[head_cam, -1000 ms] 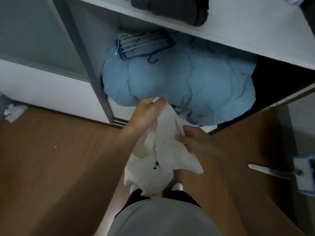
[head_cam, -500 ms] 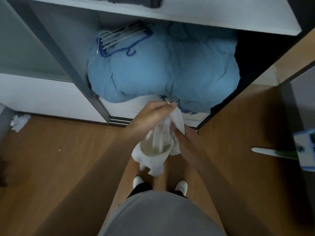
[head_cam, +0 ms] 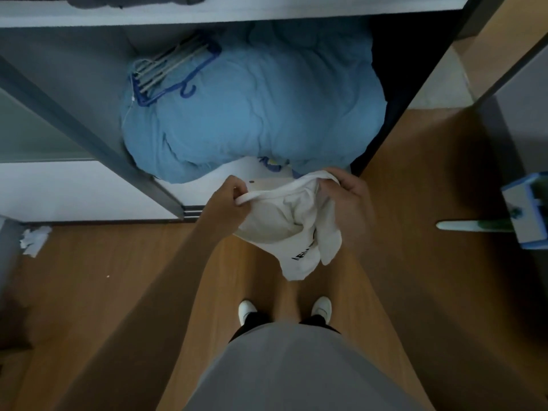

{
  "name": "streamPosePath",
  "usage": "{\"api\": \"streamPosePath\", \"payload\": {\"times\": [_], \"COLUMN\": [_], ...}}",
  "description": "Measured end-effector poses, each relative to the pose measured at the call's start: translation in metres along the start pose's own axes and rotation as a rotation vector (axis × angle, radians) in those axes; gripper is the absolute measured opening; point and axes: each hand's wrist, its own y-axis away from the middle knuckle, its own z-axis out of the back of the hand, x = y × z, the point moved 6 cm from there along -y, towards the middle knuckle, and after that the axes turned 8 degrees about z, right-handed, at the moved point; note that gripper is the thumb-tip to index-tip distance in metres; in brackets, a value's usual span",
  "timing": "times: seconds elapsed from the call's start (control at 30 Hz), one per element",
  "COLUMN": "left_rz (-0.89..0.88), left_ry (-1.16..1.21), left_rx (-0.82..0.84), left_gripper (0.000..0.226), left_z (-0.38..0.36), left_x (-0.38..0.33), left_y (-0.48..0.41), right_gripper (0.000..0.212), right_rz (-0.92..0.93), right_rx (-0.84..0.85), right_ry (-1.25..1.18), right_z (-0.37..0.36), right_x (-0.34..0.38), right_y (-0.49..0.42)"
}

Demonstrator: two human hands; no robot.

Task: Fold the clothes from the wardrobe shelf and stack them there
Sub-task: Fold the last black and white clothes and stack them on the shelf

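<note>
The hands have pulled apart since a moment ago, so the white top (head_cam: pixel 292 232) is stretched open between them, not bunched up. The left hand (head_cam: pixel 234 200) pinches its rim with curled fingers, and the right hand (head_cam: pixel 353 203) curls its fingers tight round the other side. The top hangs over the wooden floor (head_cam: pixel 118 277), just before the bottom front edge of the wardrobe (head_cam: pixel 213 185), near the blue quilt (head_cam: pixel 252 114).

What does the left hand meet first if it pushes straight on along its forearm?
Probably the blue duvet lying beyond the left hand, which grips the white T-shirt; depth is unclear.
</note>
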Motion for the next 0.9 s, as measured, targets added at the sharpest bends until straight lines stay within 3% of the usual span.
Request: {"api": "streamPosePath", "payload": {"times": [0.07, 0.17, 0.27, 0.37, 0.47, 0.6, 0.73, 0.8, 0.87, 0.9], "left_rz": [0.126, 0.203, 0.185, 0.13, 0.049, -0.019, -0.069, -0.095, -0.115, -0.129], "left_ry": [0.011, 0.104, 0.134, 0.107, 0.054, 0.035, 0.015, 0.031, 0.069, 0.081], "left_rx": [-0.026, -0.065, -0.157, -0.223, -0.293, -0.374, -0.326, -0.334, -0.34, -0.338], "left_gripper": [0.021, 0.016, 0.021, 0.016, 0.021, 0.025, 0.021, 0.021, 0.02, 0.022], "left_z": [-0.001, 0.005, 0.017, 0.022, 0.023, 0.033, 0.034, 0.036, 0.038, 0.039], "left_x": [0.026, 0.053, 0.05, 0.026, -0.002, -0.02, -0.025, -0.029, -0.037, -0.042], "left_y": [-0.003, -0.001, 0.004, 0.008, 0.011, 0.015, 0.023, 0.026, 0.027, 0.027], "right_gripper": [0.047, 0.026, 0.023, 0.038, 0.037, 0.043, 0.04, 0.033, 0.011, 0.017], "right_rz": [-0.035, -0.143, -0.288, -0.327, -0.38, -0.253, -0.1, -0.044, -0.01, -0.025], "right_rx": [0.006, -0.021, -0.029, 0.048, -0.06, -0.112, -0.014, 0.052, 0.171, 0.24], "right_ry": [-0.053, 0.027, 0.218, 0.284, 0.325, 0.259, 0.158, 0.226, 0.362, 0.444], "right_z": [0.003, 0.014, 0.037, 0.046, 0.051, 0.039, 0.016, 0.003, -0.016, -0.027], "right_x": [-0.001, -0.015, -0.041, -0.06, -0.074, -0.064, -0.043, -0.039, -0.041, -0.045], "right_y": [-0.005, -0.009, -0.003, 0.009, 0.019, 0.021, 0.018, 0.018, 0.022, 0.025]}}
